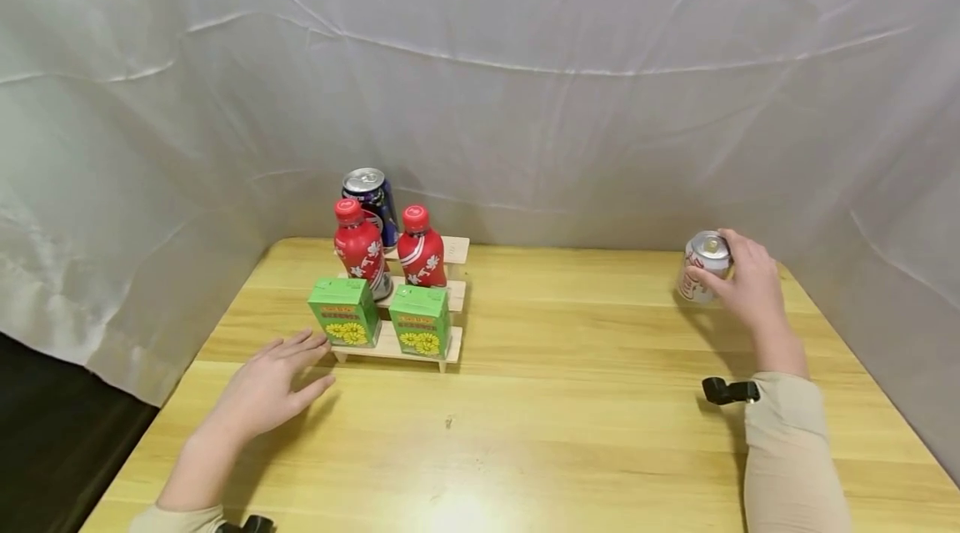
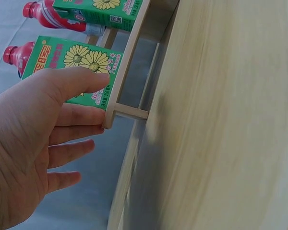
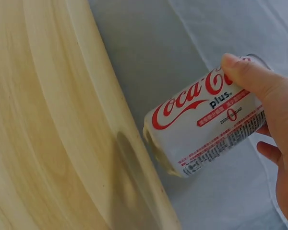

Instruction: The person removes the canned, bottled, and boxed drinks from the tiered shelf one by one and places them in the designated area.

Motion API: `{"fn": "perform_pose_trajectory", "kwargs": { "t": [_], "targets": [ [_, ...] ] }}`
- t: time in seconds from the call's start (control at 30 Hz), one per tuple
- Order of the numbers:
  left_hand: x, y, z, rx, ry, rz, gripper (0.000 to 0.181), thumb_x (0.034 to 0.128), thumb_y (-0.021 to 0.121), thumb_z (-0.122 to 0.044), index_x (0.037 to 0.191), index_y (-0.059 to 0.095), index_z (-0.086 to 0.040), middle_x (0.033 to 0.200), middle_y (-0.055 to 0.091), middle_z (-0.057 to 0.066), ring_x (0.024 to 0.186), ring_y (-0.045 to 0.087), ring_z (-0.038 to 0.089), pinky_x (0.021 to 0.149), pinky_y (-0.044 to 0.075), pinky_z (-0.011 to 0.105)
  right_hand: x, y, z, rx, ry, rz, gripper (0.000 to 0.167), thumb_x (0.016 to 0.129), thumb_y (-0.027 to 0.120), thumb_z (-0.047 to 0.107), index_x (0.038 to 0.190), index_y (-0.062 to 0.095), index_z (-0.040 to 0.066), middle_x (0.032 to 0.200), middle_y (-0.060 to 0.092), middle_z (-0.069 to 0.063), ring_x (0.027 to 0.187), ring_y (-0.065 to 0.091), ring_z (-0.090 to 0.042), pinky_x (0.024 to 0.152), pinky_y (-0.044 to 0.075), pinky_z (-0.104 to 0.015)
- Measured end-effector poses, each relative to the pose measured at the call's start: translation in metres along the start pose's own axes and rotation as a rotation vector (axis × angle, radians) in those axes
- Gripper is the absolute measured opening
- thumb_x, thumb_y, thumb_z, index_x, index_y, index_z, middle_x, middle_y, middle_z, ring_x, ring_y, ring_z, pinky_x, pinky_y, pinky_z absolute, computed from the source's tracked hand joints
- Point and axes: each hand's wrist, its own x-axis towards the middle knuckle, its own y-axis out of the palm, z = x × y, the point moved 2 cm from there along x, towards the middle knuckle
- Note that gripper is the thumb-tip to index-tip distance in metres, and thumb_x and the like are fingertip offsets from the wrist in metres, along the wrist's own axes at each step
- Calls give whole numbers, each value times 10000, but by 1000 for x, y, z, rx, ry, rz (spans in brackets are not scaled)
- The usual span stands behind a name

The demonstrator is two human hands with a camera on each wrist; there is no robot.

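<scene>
At the far right of the table, my right hand point(image 1: 753, 287) grips a white Coca-Cola Plus can point(image 1: 697, 279) near its top, thumb on one side. Red lettering on the can point(image 3: 201, 120) faces the right wrist camera; whether its base touches the table I cannot tell. My left hand point(image 1: 266, 387), its fingers extended and holding nothing, is at the front left corner of a wooden tiered rack point(image 1: 386, 341). Beside its fingertips stands a green drink carton point(image 1: 345, 316) on the lowest tier. In the left wrist view the thumb overlaps that carton point(image 2: 41, 52); contact is unclear.
A second green carton point(image 1: 422, 324) shares the lowest tier. Behind stand two red-capped bottles, one left point(image 1: 360, 249) and one right point(image 1: 422, 253), on the middle tier. A dark blue can point(image 1: 384, 212) is at the top. Grey cloth point(image 1: 562, 141) hangs around the wooden table point(image 1: 562, 399).
</scene>
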Motion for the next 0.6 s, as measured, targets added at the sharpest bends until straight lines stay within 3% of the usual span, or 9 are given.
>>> {"fn": "perform_pose_trajectory", "kwargs": {
  "t": [0.6],
  "targets": [
    [0,3,4,-9,-17,14,496,867,706,-375,1232,662,-43,1341,613,151,1286,535,391,1100,366,618,-6,1,-18,51,88,165,789,900,694,309,1479,290,-46,1336,442,-382,1205,391,-568,968,295,-761]
  ]
}}
